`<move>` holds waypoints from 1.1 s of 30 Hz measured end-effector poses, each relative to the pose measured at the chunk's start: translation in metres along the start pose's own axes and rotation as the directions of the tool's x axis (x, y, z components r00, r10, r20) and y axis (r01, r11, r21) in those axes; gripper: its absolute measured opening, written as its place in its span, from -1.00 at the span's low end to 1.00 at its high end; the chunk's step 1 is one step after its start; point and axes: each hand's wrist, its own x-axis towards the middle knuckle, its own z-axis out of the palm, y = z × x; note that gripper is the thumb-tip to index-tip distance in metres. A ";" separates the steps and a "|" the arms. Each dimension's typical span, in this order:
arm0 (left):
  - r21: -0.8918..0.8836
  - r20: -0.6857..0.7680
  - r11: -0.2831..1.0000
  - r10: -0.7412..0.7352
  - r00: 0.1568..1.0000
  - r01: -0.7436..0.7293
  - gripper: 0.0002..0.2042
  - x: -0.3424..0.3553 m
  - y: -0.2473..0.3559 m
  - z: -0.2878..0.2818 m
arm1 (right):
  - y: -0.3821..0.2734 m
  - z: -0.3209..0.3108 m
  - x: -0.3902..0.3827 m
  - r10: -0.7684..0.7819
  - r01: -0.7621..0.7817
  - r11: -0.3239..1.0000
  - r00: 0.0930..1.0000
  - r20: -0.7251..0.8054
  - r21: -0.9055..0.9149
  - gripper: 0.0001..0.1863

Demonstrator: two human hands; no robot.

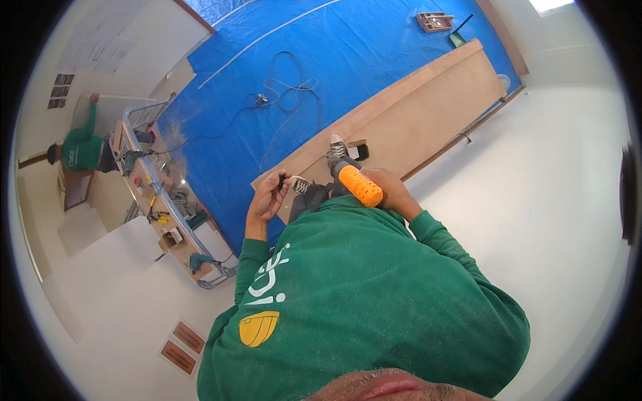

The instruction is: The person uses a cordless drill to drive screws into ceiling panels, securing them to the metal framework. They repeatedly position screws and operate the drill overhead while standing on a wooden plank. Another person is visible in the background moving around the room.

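My right hand (388,188) is closed around a power drill (361,186) with an orange body and a dark front end, held close to my waist. Off to the left, my left hand (269,195) has its fingers curled and pinched together. Something small and dark shows at those fingertips, too small to name. Below both hands lies a long wooden board (428,110), with my dark laced sneakers (338,145) on it. A small open box (358,150) with a black inside sits beside one shoe.
Blue sheeting (227,100) covers the floor, with a tangled cable (294,87) across it. At left, a workbench (170,224) carries several tools, and a person in green (83,150) stands behind it. A wooden tray (435,22) and green dustpan (457,39) lie far right. A white wall (535,194) runs along my right.
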 end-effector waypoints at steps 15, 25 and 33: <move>0.092 0.237 0.970 -0.239 0.942 0.223 -0.61 0.081 -0.007 0.061 | 0.068 -0.029 -0.130 0.264 -0.159 0.964 0.635 -0.726 0.212 -0.59; 0.057 0.093 0.968 -0.248 0.964 0.243 -0.65 0.124 -0.008 0.054 | 0.042 0.028 -0.166 0.448 -0.188 0.890 0.534 -0.717 0.417 -0.78; 0.163 0.139 0.986 -0.061 0.988 0.038 -0.69 0.107 0.034 0.228 | 0.066 -0.090 -0.134 0.131 0.049 0.966 0.752 -0.646 0.253 -0.59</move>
